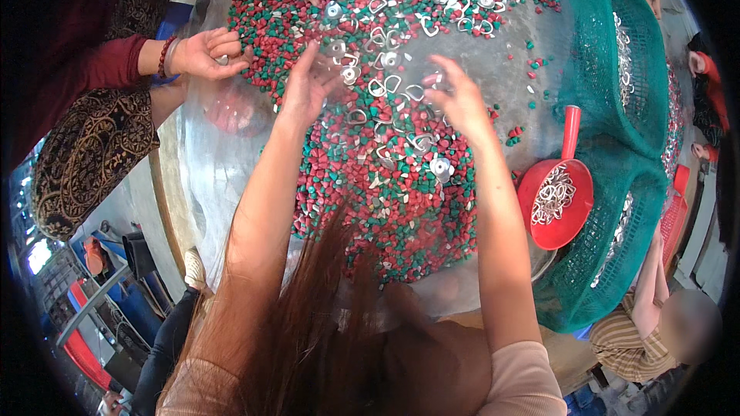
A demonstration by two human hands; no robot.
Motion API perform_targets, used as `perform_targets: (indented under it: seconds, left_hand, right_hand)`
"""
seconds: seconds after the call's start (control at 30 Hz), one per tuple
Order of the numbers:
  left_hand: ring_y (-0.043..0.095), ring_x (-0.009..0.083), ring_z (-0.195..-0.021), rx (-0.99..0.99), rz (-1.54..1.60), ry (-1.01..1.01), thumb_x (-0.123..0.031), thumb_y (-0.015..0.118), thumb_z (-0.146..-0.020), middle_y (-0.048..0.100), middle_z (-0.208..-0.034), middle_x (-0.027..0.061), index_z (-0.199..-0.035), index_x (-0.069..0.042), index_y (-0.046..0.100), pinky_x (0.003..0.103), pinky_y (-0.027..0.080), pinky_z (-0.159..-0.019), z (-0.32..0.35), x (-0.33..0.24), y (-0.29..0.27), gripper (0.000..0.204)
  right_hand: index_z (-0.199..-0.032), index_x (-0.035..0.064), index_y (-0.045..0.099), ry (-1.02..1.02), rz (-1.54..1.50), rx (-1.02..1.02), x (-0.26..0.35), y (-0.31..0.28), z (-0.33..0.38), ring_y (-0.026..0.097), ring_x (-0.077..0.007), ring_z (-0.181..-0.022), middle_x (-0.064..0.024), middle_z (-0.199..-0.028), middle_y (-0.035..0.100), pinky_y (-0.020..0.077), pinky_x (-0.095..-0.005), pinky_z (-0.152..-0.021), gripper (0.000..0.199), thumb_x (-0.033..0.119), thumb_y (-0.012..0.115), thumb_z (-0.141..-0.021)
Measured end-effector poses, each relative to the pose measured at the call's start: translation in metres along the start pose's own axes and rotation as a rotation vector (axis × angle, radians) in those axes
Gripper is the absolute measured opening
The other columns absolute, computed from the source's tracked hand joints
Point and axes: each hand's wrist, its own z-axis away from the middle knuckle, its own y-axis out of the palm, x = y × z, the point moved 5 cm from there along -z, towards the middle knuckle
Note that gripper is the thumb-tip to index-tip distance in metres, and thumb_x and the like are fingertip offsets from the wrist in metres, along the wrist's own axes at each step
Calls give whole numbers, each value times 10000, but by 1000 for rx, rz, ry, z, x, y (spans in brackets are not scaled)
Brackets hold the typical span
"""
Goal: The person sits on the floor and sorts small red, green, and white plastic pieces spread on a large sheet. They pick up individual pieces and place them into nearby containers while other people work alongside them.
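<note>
A spread of small red and green cone-shaped pieces [362, 223] covers the sheeted table, with silvery metal rings and D-shaped loops [383, 86] scattered among them. My left hand [310, 91] hovers over the left part of the pile, fingers apart and slightly blurred. To the right of the loops, my right hand [460, 102] is raised with thumb and forefinger apart, near a single metal loop [415, 92]. I make out nothing held in either hand. Several round metal pieces with a raised hub, one a flanged disc [441, 169], rest on the cones.
A red long-handled scoop [571, 132] holding metal loops [553, 196] lies right of my forearm. Beyond it are green mesh nets [597, 262] with metal parts inside. At the upper left, a co-worker's hands [208, 54] reach over the pile. Another person sits at lower right.
</note>
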Motion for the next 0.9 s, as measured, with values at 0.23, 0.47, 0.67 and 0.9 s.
perform_targets:
  seconds: [0.23, 0.47, 0.67, 0.9]
  left_hand:
    - [637, 280, -757, -129, -1167, 566, -297, 654, -804, 647, -787, 132, -990, -98, 612, 394, 487, -672, -18, 0, 38, 276]
    - [638, 308, -761, -199, -1387, 419, -292, 677, -774, 659, -812, 111, -882, -103, 644, 413, 492, -691, -28, 19, 61, 221]
    - [527, 76, -639, -163, -753, 251, -264, 665, -810, 591, -721, -15, -902, -36, 637, 235, 406, -548, 9, 20, 17, 247]
    - [371, 22, -576, 24, -331, 47, -154, 582, -883, 466, -695, -72, -858, -102, 558, 195, 253, -491, 60, 11, -14, 62]
  right_hand:
    - [-1211, 127, 540, 77, 524, -125, -2, -31, -1, 555, -286, -1092, -123, -1196, 570, 461, -395, -880, 459, 59, 643, -769]
    - [-1102, 129, 608, -290, 643, -137, 26, 34, -82, 534, -276, -1098, -106, -1173, 559, 449, -442, -875, 296, 125, 520, -819]
    - [-982, 107, 666, -246, 666, -78, 4, 30, -82, 627, -299, -886, -119, -970, 644, 485, -405, -780, 213, 143, 598, -783]
    - [-929, 76, 689, -134, 301, -200, -28, -43, -57, 643, -237, -843, -131, -932, 645, 488, -319, -754, 197, 190, 682, -767]
